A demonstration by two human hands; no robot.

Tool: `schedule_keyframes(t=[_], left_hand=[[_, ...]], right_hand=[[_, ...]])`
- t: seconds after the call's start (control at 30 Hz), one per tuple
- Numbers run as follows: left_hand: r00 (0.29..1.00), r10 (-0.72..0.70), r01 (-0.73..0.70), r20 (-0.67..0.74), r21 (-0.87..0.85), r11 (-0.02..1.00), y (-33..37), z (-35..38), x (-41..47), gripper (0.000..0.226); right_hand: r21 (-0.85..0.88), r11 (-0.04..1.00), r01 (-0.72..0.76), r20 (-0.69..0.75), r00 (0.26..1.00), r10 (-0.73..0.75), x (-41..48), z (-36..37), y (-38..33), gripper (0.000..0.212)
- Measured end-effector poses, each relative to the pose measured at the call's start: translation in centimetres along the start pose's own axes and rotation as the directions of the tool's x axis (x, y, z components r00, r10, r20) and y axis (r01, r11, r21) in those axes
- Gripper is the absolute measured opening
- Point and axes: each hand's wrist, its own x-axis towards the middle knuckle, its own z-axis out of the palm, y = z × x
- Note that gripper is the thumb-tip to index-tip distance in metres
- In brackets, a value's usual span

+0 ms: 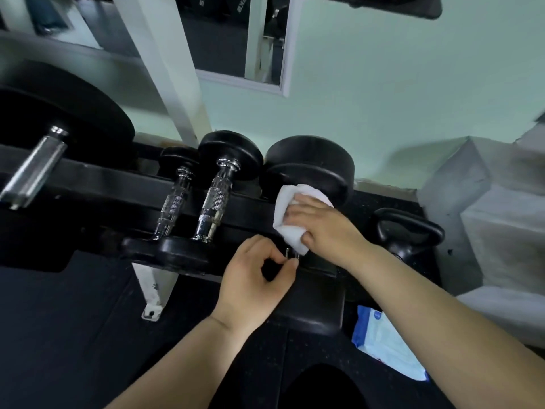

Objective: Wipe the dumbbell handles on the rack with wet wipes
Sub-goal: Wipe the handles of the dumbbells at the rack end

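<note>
Because every handle on the rack [97, 175] runs near to far, a wiping stroke has to follow that line rather than cross it. Four dumbbells lie on the rack. At the far left is the large dumbbell [32, 169], its smooth chrome bar bare. Next come two small ones side by side, the thin dumbbell [172, 205] and the knurled dumbbell [213, 199], both handles uncovered. Right of them lies the end dumbbell [309, 166], the one in hand. The left hand [253, 278] sits at its near end, fingers curled, tips against the chrome collar; whether they truly pinch it I cannot tell. The right hand [327, 228] is farther along, fingers and thumb wrapped round the handle with the single white wipe [287, 202] between palm and bar, hiding the handle. What chrome shows lies on the near side of that grip, toward the left hand, so the right hand is best placed to draw the wipe nearer. Further right, one kettlebell [410, 231] stands on the floor, and one wet wipes pack [383, 343] lies near the right forearm
</note>
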Motion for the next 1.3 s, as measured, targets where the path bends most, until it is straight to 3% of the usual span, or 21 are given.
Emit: schedule_keyframes(t=[0.1,0.2,0.3,0.47,0.63,0.7,0.83,0.9,0.93,1.0,1.03,1.07,1.17,1.23,1.3], left_hand=[[1.0,0.005,-0.005,0.007,-0.007,1.0,-0.2,0.0,-0.1,0.016],[1.0,0.017,-0.017,-0.008,0.004,1.0,-0.4,0.1,0.1,0.021],[0.999,0.037,-0.037,-0.016,0.004,0.999,-0.6,0.2,0.1,0.017],[0.996,0.088,-0.088,-0.001,-0.016,0.996,-0.9,0.0,0.0,0.009],[0.986,0.166,-0.166,-0.005,0.0,0.986,-0.9,-0.2,-0.1,0.009],[0.984,0.178,-0.178,0.0,-0.003,0.984,-1.1,-0.2,-0.1,0.009],[0.986,0.165,-0.165,0.002,0.0,0.986,-1.1,-0.2,-0.1,0.009],[0.987,0.163,-0.163,-0.011,-0.004,0.987,-1.1,-0.1,-0.2,0.009],[0.986,0.163,-0.163,-0.017,-0.006,0.987,-1.1,-0.1,-0.2,0.008],[0.986,0.166,-0.166,-0.013,-0.009,0.986,-1.1,-0.1,-0.1,0.007],[0.986,0.165,-0.165,-0.009,-0.011,0.986,-1.2,-0.1,-0.1,0.007],[0.986,0.165,-0.166,-0.008,-0.012,0.986,-1.2,-0.1,-0.1,0.006],[0.986,0.169,-0.169,-0.004,-0.018,0.985,-1.3,-0.1,-0.1,0.006],[0.986,0.167,-0.167,-0.003,-0.023,0.986,-1.3,-0.1,0.0,0.006],[0.985,0.173,-0.173,0.003,-0.017,0.985,-1.4,-0.1,-0.1,0.006]], right_hand=[[0.113,0.986,0.126,0.127,0.982,-0.14,-1.0,0.5,-1.1,0.023],[-0.042,0.998,0.037,0.235,0.972,-0.026,1.1,-0.5,-0.4,0.024],[-0.111,0.993,-0.028,0.099,0.994,0.039,2.3,-0.5,0.3,0.024],[0.085,0.982,0.166,-0.02,0.986,-0.165,-1.4,1.7,0.5,0.032],[0.05,0.997,-0.055,-0.051,0.997,0.057,0.7,1.4,0.8,0.059],[0.1,0.993,-0.065,-0.103,0.992,0.075,0.5,1.7,0.7,0.056],[0.161,0.978,0.129,-0.168,0.98,-0.102,-1.9,1.8,0.0,0.044],[0.314,0.949,0.016,-0.219,0.974,0.056,-2.6,0.9,-0.4,0.031],[0.482,0.872,-0.083,-0.26,0.937,0.233,-2.5,0.5,-0.2,0.025],[0.795,0.545,-0.266,-0.174,0.761,0.624,-2.2,0.2,0.7,0.026],[0.866,0.406,-0.293,-0.1,0.693,0.714,-2.0,0.3,1.3,0.027],[0.912,0.284,-0.295,-0.013,0.673,0.74,-1.7,0.4,1.5,0.027],[0.978,-0.048,-0.203,0.183,0.724,0.665,-0.6,1.2,0.5,0.025],[0.978,-0.069,-0.197,0.197,0.76,0.619,-0.1,1.3,0.3,0.026],[0.951,0.076,-0.3,0.201,0.785,0.586,-0.6,1.4,0.0,0.023]])
